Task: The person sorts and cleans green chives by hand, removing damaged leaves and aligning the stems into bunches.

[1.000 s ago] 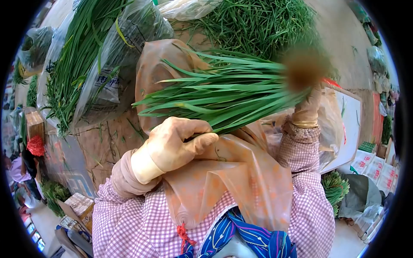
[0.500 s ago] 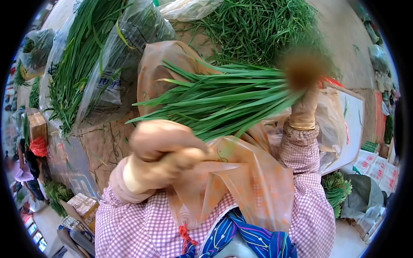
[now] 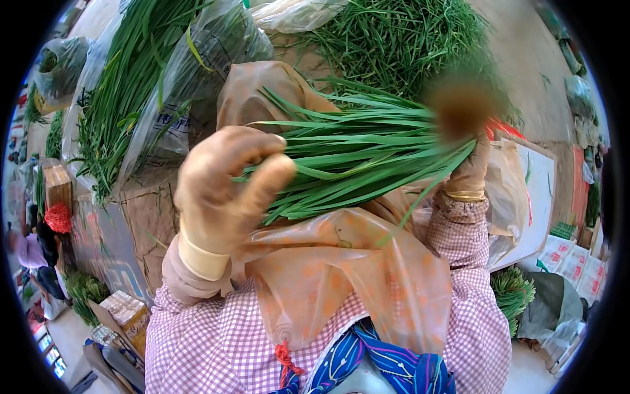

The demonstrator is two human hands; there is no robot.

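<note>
A bunch of long green leaves lies across above the lap, tips to the left. My right hand, in a tan glove, is at the bunch's right end; a brown blur covers its fingers, so its hold cannot be made out. My left hand, also gloved and slightly blurred, is raised at the leaf tips. Its thumb and forefinger are apart, with nothing visible between them. Below the bunch, a translucent orange-patterned plastic apron covers the lap.
A heap of green leaves lies at the top. Clear plastic bags hold more long leaves at the upper left. Beside my right arm are a crumpled plastic bag and a white board. Cardboard boxes stand lower left.
My left hand has moved up and left, and its thumb and forefinger have parted. The leaf tips have shifted, with one leaf now hanging lower at the right. My right hand has hardly moved.
</note>
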